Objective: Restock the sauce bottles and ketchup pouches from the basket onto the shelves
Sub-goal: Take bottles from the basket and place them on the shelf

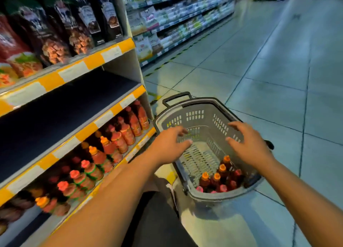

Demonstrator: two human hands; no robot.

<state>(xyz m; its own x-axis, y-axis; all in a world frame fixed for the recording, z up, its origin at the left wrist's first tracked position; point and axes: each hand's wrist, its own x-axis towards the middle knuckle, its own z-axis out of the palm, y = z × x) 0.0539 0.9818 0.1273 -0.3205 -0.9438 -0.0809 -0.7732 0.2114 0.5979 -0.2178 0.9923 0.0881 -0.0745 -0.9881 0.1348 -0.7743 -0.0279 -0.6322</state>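
Both forearms reach forward from the bottom edge, bare to the wrist. At their ends the left hand (168, 144) and the right hand (247, 144) hover above a grey plastic basket (202, 116) that stands on the tiled floor (278, 76). Neither hand touches anything. Each grip is spread: the fingers are loosely extended and apart, the thumbs pointing inward toward each other, with nothing held in either one.

Below and slightly nearer than the right hand, the sauce bottles (220, 178) stand upright, crowded into the near corner of the basket. Some have orange caps and some pink. Under the left hand the slotted bottom of the basket is bare. Whether any ketchup pouches lie in the basket cannot be told. Beyond both hands, at the far rim, a black handle (177, 97) sticks up.

To the left of the left hand runs a shelf unit with yellow and white edge strips. Its lowest visible shelf (118, 162) carries rows of upright red bottles (118, 135) with pink and orange caps. One level up, a dark shelf (61, 105) shows only its board. Higher still stand dark snack bags (79, 24). Far beyond the hands, across the aisle, another rack of goods (176, 18) is blurred.
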